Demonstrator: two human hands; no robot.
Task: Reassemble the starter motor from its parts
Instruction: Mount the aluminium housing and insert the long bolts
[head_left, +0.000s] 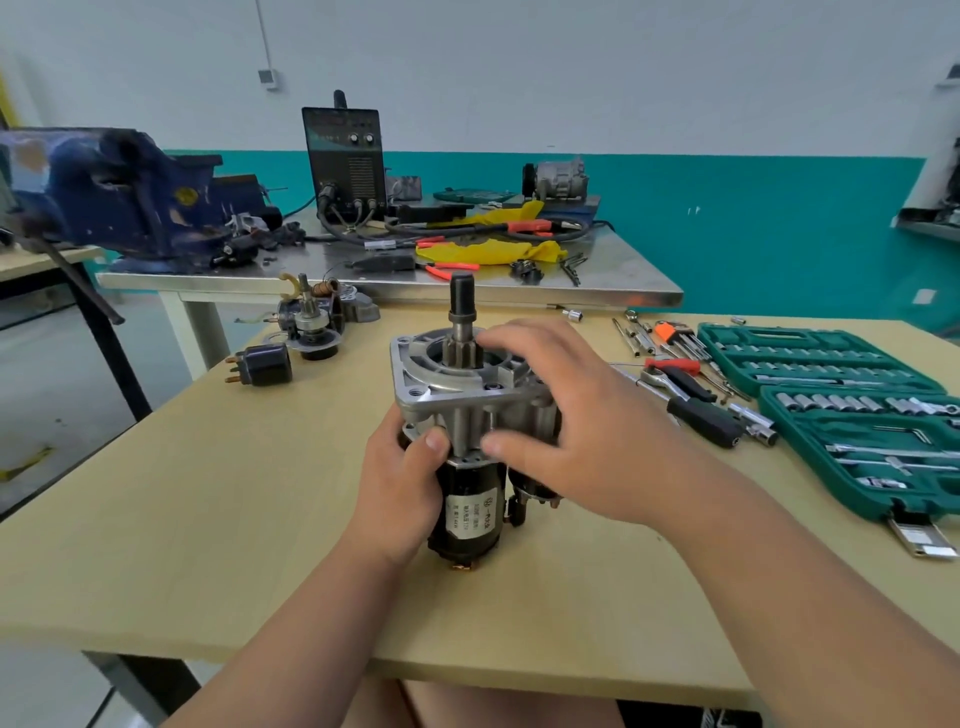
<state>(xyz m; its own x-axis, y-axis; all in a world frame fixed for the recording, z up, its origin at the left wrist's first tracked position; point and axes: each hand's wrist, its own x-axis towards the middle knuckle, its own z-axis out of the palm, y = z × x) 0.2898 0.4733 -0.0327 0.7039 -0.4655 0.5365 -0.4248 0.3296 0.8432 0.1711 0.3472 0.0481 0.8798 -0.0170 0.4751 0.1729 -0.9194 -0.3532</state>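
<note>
I see one starter motor (467, 499) standing upright mid-counter (260, 493), pinion shaft up. Its white label (474, 512) carries small print I cannot read. My left hand (400, 483) grips the black body. My right hand (587, 441) holds the aluminium housing, fingers (519, 338) spread wide over its top. Two open green socket cases (810, 358) lie along the counter's right edge.

Right flank of the starter motor (467, 501) behind the right hand (587, 436); blue vise (119, 192) blurred.
</note>
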